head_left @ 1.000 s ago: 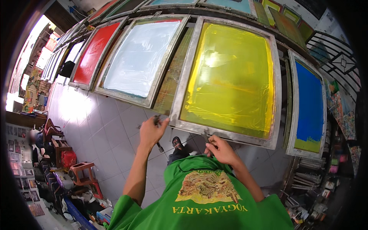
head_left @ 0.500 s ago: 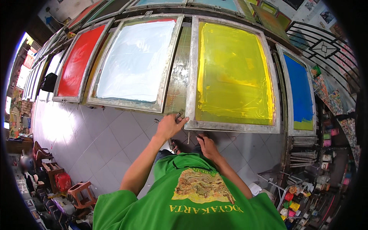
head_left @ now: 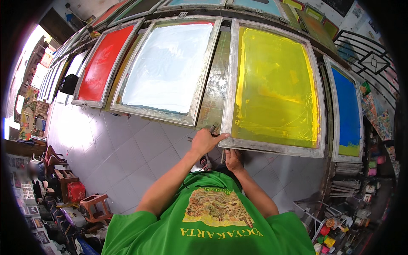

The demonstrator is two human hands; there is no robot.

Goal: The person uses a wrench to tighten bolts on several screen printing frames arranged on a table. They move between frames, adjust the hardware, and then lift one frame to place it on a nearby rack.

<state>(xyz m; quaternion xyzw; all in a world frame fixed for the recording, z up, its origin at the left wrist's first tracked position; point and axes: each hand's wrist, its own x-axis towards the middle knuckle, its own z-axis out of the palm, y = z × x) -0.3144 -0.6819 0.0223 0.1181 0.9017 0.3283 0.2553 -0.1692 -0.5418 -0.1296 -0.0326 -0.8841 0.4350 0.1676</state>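
One yellow screen [head_left: 276,91], near-left corner at fingers [head_left: 221,137].

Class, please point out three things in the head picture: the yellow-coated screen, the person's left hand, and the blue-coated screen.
Yellow-coated screen [head_left: 278,87]: head view, middle of its coated area.
Left hand [head_left: 204,142]: head view, back of the hand.
Blue-coated screen [head_left: 346,108]: head view, on its blue coating.
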